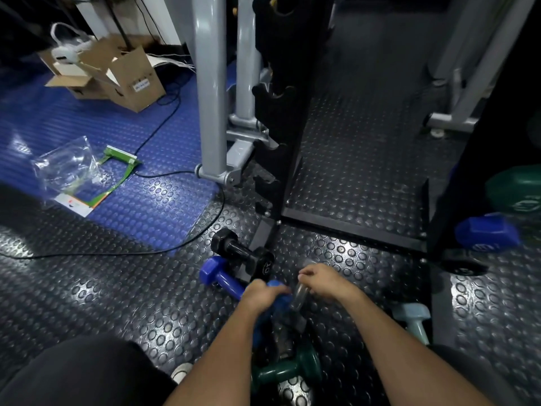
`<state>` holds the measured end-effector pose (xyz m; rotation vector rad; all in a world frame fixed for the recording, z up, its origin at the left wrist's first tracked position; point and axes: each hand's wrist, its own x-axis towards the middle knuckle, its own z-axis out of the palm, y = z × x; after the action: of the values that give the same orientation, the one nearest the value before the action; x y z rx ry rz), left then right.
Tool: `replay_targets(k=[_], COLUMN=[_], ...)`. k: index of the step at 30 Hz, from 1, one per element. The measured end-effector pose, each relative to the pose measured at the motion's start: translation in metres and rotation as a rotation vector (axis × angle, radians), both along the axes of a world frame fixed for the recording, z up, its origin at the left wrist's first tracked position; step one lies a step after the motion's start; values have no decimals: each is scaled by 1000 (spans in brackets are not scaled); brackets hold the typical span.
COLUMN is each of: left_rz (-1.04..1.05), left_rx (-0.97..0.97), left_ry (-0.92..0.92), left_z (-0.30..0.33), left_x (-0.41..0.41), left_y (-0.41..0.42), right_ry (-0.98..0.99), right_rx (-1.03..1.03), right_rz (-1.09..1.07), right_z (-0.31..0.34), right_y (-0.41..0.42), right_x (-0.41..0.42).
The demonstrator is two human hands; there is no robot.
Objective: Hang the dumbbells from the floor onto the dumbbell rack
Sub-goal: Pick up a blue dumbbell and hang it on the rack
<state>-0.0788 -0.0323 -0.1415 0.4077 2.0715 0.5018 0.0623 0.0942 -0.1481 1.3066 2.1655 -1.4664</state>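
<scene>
My left hand (259, 294) is closed round a blue coated dumbbell (265, 315), lifted end-up so its handle can drop into a slot. My right hand (320, 281) grips a blurred grey metal dumbbell (298, 294). The black slotted dumbbell rack (275, 121) stands ahead of both hands; a black hex dumbbell (243, 252) lies just beyond my left.
</scene>
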Motion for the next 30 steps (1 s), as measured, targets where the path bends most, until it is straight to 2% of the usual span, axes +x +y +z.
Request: replay_targets(k=[3,7,10,12,14,18,27,30], left_rz=[140,264,288,277,247,169,31,43], left_rx=[179,387,528,589,662,766,970,1000], left_ry=[-113,-313,-400,-477,-544,-630,-520,-514], left_z=[40,88,112,123,133,161,242,263], left_x=[-1,-3,-1,-1,-6,-18,-36,-33], left_y=[28,58,72,79,84,98,105,104], right_ry=[-49,-27,211,376,454,591,723,786], right_rx=[-53,-397,-654,-699,-616,-305,339,496], right_rz=[-134,-448,-619,-810,-883,-809,-611,-531], right_z=[-3,6,16,23,32,70,181,229], right_y=[4,2,2,10,23,56,127,134], right_x=[4,13,2,-5,-5,2,12,12])
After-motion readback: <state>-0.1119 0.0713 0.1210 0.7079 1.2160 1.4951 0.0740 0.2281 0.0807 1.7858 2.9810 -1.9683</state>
